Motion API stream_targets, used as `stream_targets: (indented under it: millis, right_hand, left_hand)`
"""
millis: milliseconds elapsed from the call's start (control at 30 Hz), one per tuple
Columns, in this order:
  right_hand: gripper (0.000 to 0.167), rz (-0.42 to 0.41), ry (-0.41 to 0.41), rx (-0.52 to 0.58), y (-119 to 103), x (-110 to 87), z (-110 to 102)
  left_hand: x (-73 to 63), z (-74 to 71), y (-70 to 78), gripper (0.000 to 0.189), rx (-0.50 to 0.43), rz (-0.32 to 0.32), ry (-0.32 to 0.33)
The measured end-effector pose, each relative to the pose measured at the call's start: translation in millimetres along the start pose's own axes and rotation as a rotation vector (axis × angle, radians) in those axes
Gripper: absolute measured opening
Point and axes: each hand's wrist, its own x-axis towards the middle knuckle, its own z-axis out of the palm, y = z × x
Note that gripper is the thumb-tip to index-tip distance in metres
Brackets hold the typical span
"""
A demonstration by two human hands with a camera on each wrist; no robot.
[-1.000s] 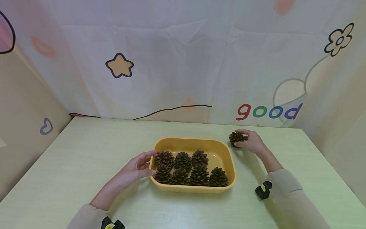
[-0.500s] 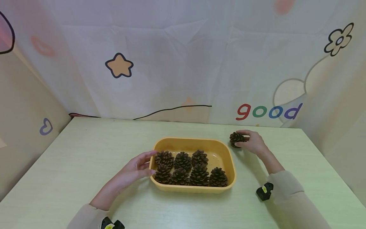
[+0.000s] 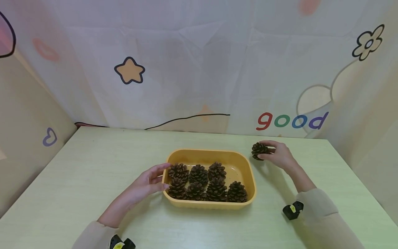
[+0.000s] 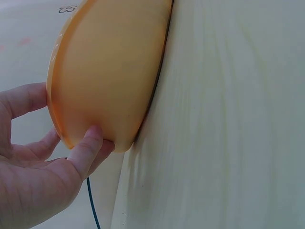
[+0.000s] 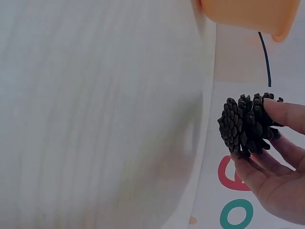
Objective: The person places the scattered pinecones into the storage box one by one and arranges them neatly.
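A yellow plastic basin (image 3: 209, 205) stands mid-table with several brown pine cones (image 3: 216, 190) in it, most of them toward its left and front. My left hand (image 3: 146, 181) grips the basin's left end, fingertips at its rim; in the left wrist view, fingertips (image 4: 93, 134) press the outer wall. My right hand (image 3: 277, 155) holds one more pine cone (image 3: 259, 150) between thumb and fingers, beyond the basin's right back corner. The right wrist view shows this pine cone (image 5: 245, 125) on its side, raised above the table, its scaly base facing away from the palm.
The pale wooden table (image 3: 93, 166) backs onto a printed cloth (image 3: 186, 69) with a star and the word "good". Black wrist cameras (image 3: 293, 210) sit on both sleeves. Inside the basin, bare floor shows at the right back.
My right hand and its pine cone have shifted slightly to the right. The left hand and the basin have stayed in place.
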Motion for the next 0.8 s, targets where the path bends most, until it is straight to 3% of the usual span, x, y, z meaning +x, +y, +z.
stream_targets:
  millis: [800]
  right_hand:
    - [0.055, -0.064, -0.006, 0.104, -27, -36.3, -10]
  left_hand:
    - [-0.7, 0.8, 1.9, 0.068, 0.016, -0.008, 0.008]
